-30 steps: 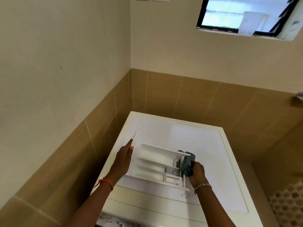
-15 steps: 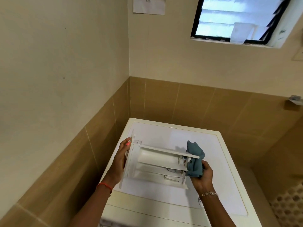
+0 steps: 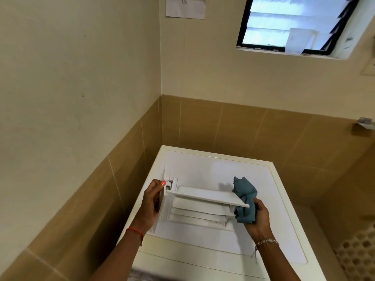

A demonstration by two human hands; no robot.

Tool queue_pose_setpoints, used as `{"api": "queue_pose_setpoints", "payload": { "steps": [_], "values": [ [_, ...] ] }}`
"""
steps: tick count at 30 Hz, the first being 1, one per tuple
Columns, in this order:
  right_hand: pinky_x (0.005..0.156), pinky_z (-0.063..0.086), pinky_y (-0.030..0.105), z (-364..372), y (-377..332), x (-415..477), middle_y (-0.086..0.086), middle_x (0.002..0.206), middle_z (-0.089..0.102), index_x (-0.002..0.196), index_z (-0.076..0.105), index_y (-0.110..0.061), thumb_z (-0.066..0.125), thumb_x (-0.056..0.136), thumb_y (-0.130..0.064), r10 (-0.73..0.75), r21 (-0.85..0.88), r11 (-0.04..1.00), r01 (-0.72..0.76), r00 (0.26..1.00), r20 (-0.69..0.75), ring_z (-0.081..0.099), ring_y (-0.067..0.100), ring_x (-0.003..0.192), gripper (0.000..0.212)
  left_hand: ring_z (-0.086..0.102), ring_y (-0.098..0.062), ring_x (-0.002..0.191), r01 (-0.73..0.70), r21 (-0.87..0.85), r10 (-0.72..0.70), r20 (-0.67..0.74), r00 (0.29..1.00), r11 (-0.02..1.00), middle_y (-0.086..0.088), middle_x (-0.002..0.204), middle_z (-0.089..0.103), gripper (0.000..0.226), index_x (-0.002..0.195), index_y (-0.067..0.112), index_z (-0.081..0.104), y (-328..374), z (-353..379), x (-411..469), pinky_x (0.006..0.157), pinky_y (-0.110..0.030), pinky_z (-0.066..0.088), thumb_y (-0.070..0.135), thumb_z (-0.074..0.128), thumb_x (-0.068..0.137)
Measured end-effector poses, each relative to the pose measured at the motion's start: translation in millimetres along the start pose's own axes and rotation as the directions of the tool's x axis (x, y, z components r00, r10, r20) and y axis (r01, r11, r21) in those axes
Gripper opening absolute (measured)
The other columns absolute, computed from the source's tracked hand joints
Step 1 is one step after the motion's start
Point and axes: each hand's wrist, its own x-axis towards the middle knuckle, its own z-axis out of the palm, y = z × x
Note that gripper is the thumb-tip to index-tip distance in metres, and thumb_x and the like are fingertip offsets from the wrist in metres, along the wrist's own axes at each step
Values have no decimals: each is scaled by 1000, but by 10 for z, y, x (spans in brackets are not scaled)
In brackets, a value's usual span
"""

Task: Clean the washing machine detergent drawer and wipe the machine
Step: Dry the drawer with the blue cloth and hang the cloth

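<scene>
Head view: the left hand grips the front panel of the detergent drawer, tipped on edge over the washing machine; the right hand clutches a blue cloth against its far end. A hard wipe could wrench the drawer loose (one-handed hold).

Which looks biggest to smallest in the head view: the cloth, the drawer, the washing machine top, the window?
1. Washing machine top
2. Window, though it sits farther away and is cut off by the frame
3. Drawer
4. Cloth
</scene>
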Motion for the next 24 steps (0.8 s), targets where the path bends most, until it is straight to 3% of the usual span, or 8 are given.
{"api": "queue_pose_setpoints", "payload": {
  "steps": [2,4,6,9,13,16,20,24],
  "values": [
    [45,49,21,101,-88,-54,3,61,66,95,59,-13,71,72,-33,-33,-77,997,29,998,-57,59,15,46,33,58,-9,58,18,0,-18,1,1000,1000,-2,66,59,28,71,12,52,18,5,-7,50,-17,46,15,39,96],
    [52,48,23,177,-177,-38,4,68,65,91,59,-14,41,94,-27,-119,-190,977,101,989,-85,59,16,57,22,58,-9,57,40,3,-40,-3,999,999,1,62,60,30,67,12,49,46,11,-21,51,-18,45,11,38,94],
    [61,44,29,339,-271,-81,7,76,61,85,59,-16,41,94,-26,-266,-401,889,224,962,-53,56,18,68,23,56,-11,59,61,15,-61,-13,998,998,0,63,58,28,67,11,47,90,11,-13,55,-22,42,9,37,93],
    [56,44,23,628,-352,-182,1,56,60,76,57,-5,56,78,-38,-322,-683,665,303,941,104,56,9,51,33,50,-15,65,87,20,-86,-63,994,996,-5,72,50,18,72,13,42,138,8,54,58,-24,36,7,39,89],
    [58,46,27,959,-82,-287,7,74,64,88,63,-17,46,94,-16,-399,-755,407,515,843,360,57,16,57,18,53,-17,66,131,30,-124,-170,978,991,-8,80,55,8,98,11,46,158,78,147,58,-26,38,15,45,92],
    [93,42,16,1075,363,-289,-3,117,62,116,59,-22,46,97,-14,-137,-768,115,630,775,616,55,12,106,24,56,-25,93,197,175,-126,-350,928,965,-13,113,56,35,112,12,47,137,146,284,77,-36,48,35,58,87],
    [118,12,35,1163,762,-208,-3,154,24,146,26,-24,28,102,-28,170,-623,-438,649,739,651,17,12,143,44,33,-29,131,225,454,-65,-342,937,862,-8,145,28,48,137,14,37,207,255,326,104,-40,35,35,47,95],
    [117,4,37,1322,804,-138,-4,158,10,150,12,-21,11,99,-41,171,-553,-586,592,758,630,10,12,145,55,27,-28,140,145,418,-58,-214,975,897,-8,155,19,48,148,18,20,221,297,300,110,-39,29,23,33,101]
  ]
}}
